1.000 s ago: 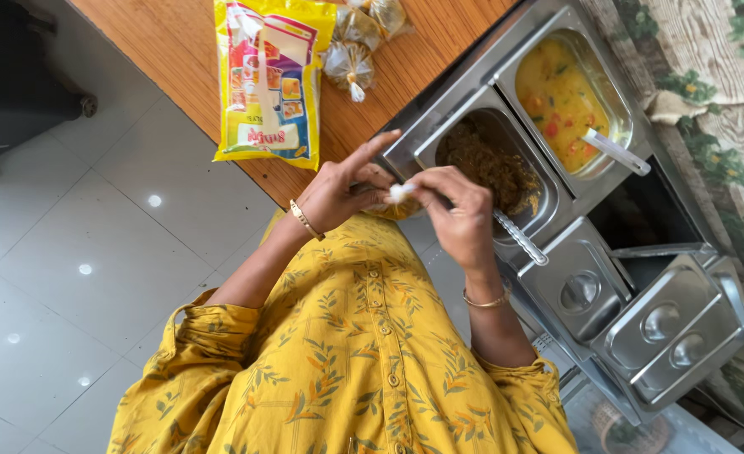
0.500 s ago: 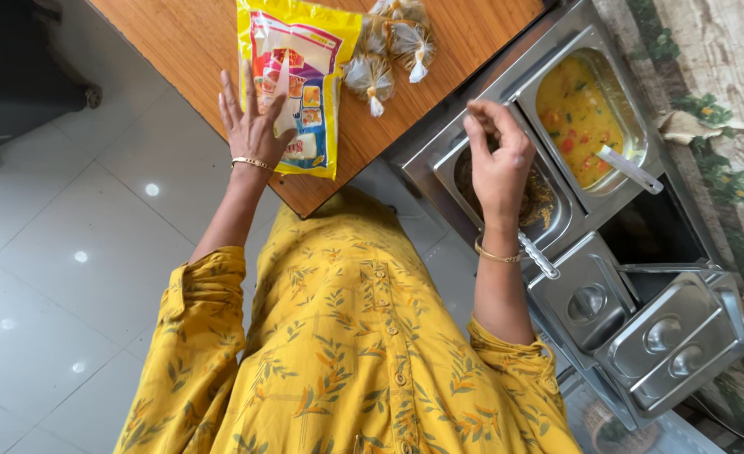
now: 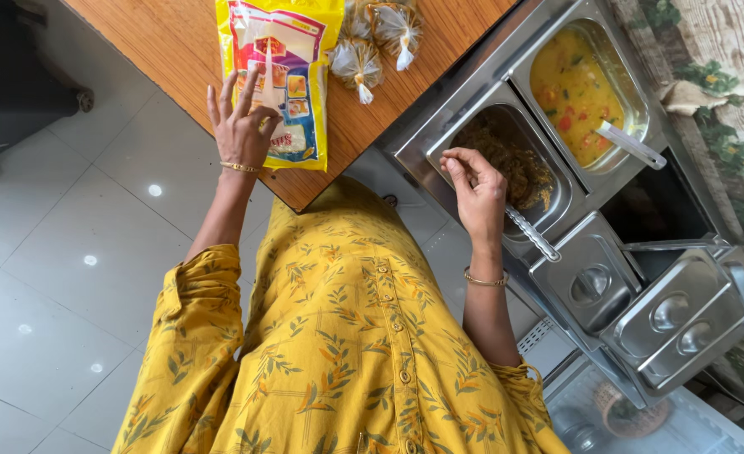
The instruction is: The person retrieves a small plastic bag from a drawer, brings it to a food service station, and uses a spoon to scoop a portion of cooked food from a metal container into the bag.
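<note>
Left hand (image 3: 242, 126) lay open, fingers spread, on yellow packet (image 3: 281, 76) (top cut off) at wooden table (image 3: 170, 50) edge. Right hand (image 3: 475, 192) curled shut over brown-food pan (image 3: 511, 164); contents of grip unclear. Grey tiled floor (image 3: 61, 277) left.
</note>
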